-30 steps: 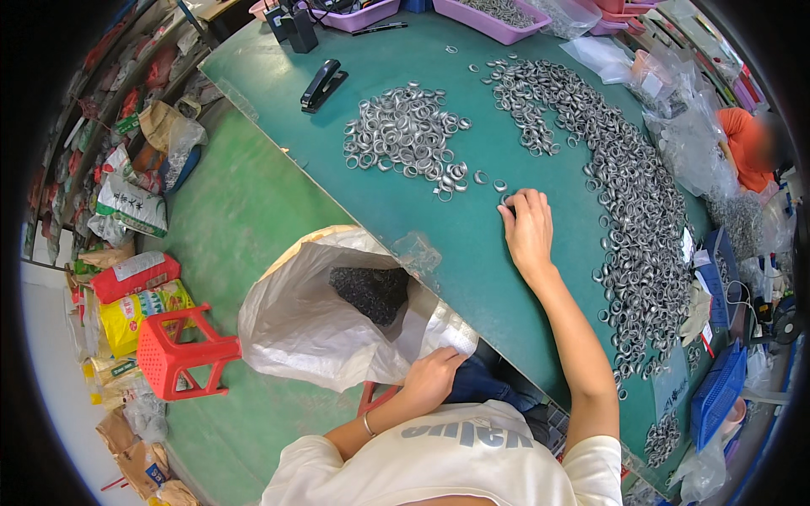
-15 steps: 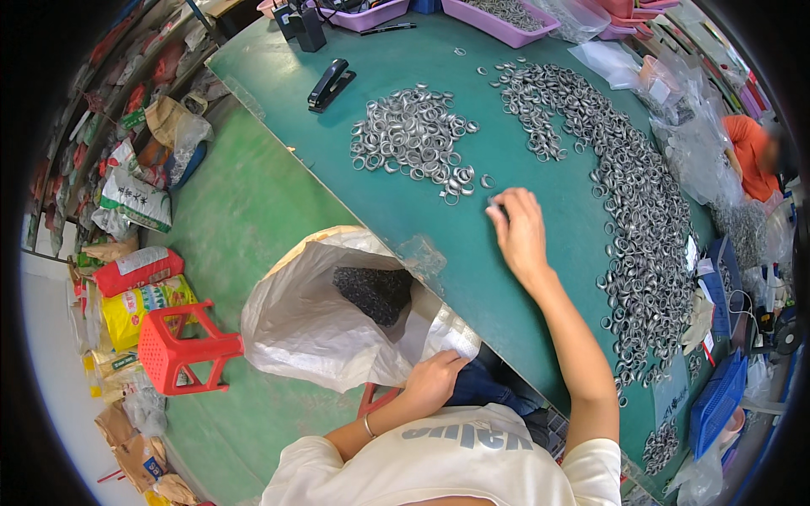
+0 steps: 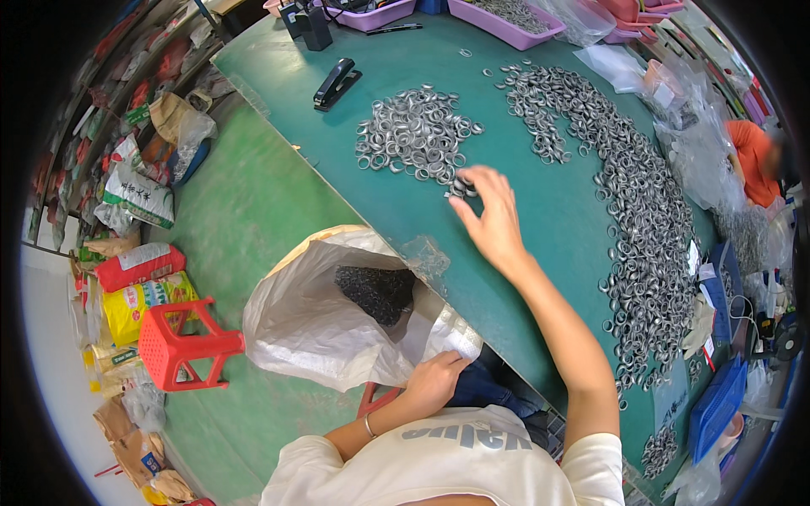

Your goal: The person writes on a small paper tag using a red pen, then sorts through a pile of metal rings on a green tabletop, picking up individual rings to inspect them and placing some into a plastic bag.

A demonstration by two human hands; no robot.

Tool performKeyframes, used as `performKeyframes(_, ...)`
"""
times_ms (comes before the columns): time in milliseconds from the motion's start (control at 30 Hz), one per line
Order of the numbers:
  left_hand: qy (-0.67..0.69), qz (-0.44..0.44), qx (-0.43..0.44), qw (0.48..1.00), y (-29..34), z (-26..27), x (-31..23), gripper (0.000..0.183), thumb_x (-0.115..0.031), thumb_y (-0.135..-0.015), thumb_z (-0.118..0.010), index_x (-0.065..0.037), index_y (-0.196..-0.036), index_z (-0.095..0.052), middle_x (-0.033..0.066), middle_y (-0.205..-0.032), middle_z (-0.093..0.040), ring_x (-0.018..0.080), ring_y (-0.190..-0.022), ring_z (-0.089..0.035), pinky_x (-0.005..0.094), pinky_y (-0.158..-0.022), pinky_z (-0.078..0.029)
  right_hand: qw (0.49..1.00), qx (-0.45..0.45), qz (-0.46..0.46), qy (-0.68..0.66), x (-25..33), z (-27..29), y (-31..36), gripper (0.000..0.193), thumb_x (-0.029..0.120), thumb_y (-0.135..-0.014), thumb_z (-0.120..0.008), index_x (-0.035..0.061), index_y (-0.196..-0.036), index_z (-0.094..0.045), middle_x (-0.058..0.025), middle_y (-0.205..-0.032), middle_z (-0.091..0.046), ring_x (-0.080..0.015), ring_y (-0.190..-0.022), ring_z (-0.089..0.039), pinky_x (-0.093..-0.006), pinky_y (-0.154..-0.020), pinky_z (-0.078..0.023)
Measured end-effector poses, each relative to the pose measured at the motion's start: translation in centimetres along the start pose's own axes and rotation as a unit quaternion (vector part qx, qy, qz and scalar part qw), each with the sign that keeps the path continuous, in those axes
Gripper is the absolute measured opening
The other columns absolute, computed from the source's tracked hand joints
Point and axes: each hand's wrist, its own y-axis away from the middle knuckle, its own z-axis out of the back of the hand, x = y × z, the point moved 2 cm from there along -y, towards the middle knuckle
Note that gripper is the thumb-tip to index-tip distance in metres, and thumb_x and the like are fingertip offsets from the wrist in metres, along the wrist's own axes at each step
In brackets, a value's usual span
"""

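Note:
My left hand (image 3: 434,382) is closed on the near rim of a large white woven sack (image 3: 312,333), whose mouth gapes open beside the table edge. Dark, fine-looking contents (image 3: 375,293) show inside it. My right hand (image 3: 492,218) reaches over the green table, thumb and fingers apart around a few metal rings at the near edge of a small pile of rings (image 3: 413,131). Those rings are partly hidden by the fingers; whether any is gripped is hard to see. A much larger band of grey metal rings (image 3: 645,228) curves along the table's right side.
A black stapler (image 3: 337,84) lies left of the small pile. Purple trays (image 3: 506,29) stand at the far edge. On the floor to the left is a red stool (image 3: 181,341) near filled bags (image 3: 139,268). A person in orange (image 3: 753,164) is at the far right.
My right hand has moved left to the near edge of the small ring pile, and its thumb and fingers have spread around rings there. My left hand stays on the sack's rim.

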Motion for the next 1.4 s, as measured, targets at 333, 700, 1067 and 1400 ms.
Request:
performKeyframes(333,0.023,0.014,-0.004,1.0,0.0,0.2,0.5,0.026,-0.004,-0.083,-0.056,-0.005,-0.106,-0.067,0.0119,-0.097,-0.064,0.0314,-0.086,-0.064,0.0385,-0.072,-0.054,0.98,0.101,0.092,0.147,-1.0,-6.3,-7.8,0.062,0.04,-0.074,-0.078,0.0219,-0.129,-0.055,-0.0183,-0.139,-0.041,-0.0455,-0.134,-0.029,-0.0663,-0.105,-0.029)
performKeyframes(700,0.016,0.006,-0.109,0.994,-7.7,16.3,1.9,0.041,-0.003,-0.083,-0.063,0.0,-0.123,-0.055,0.0211,-0.117,-0.057,0.0374,-0.108,-0.056,0.042,-0.096,-0.046,0.983,0.129,0.071,0.111,-3.6,-4.9,-5.6,0.044,0.02,-0.074,-0.071,0.0172,-0.117,-0.061,-0.0159,-0.131,-0.047,-0.0459,-0.124,-0.039,-0.0577,-0.099,-0.038)
performKeyframes(1067,-0.191,0.042,-0.271,0.942,-20.7,11.8,7.4,0.053,-0.023,-0.092,-0.058,-0.001,-0.138,-0.043,0.0266,-0.149,-0.026,0.0497,-0.137,-0.022,0.0649,-0.108,-0.021,0.982,0.095,0.072,0.145,-2.3,-0.4,1.0,0.033,0.021,-0.082,-0.068,0.0118,-0.113,-0.061,-0.0133,-0.123,-0.051,-0.0401,-0.118,-0.044,-0.0528,-0.097,-0.037)
performKeyframes(1400,-0.099,-0.11,-0.168,0.975,-17.6,6.3,2.9,0.044,-0.004,-0.09,-0.049,0.004,-0.133,-0.043,0.0225,-0.137,-0.042,0.0464,-0.134,-0.03,0.0513,-0.111,-0.028,0.981,0.115,0.022,0.155,-1.3,3.9,7.1,0.037,0.022,-0.084,-0.069,0.0113,-0.118,-0.06,-0.0157,-0.133,-0.047,-0.0431,-0.127,-0.039,-0.0547,-0.104,-0.032)
